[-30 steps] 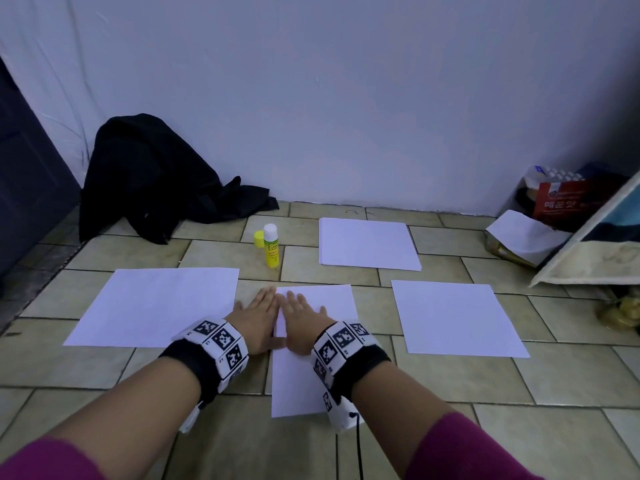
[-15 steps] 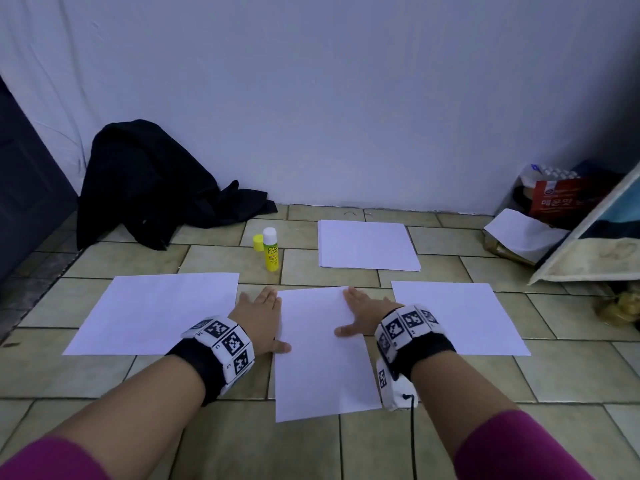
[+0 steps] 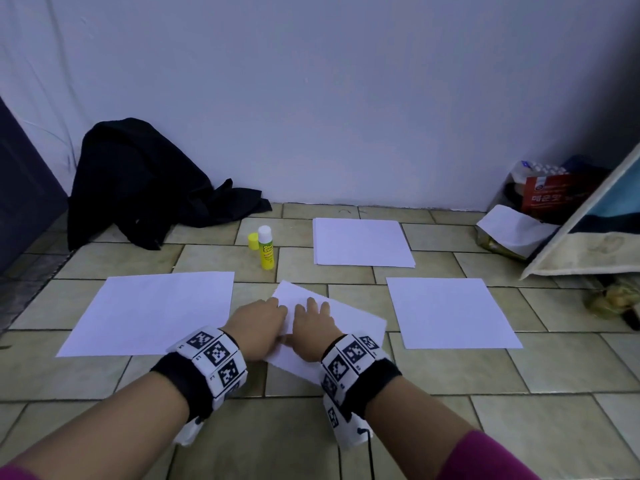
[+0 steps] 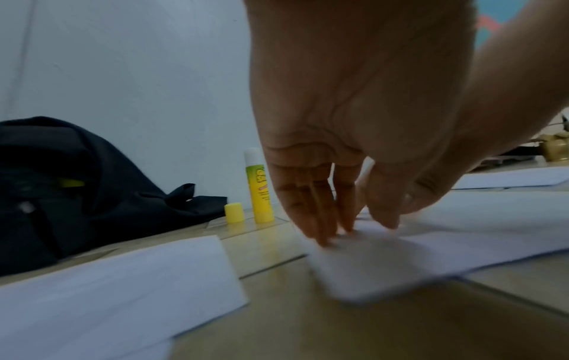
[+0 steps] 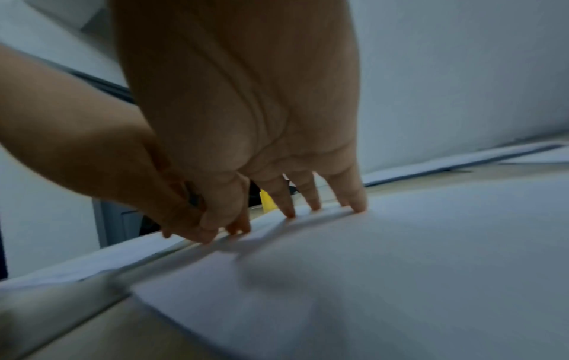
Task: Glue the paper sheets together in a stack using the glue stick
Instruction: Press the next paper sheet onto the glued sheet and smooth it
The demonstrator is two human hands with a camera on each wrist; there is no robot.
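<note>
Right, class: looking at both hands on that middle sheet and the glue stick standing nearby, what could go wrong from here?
1. The middle sheet lies skewed under both hands, so it may end up crooked on the stack.
2. The glue stick stands uncapped beside its cap; it could dry out or get knocked over.

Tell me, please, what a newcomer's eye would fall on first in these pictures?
Probably the two hands, left hand and right hand, pressing fingertips onto a skewed white sheet at the centre of the tiled floor. Next the yellow glue stick, standing upright and uncapped just beyond, its cap beside it.
</note>
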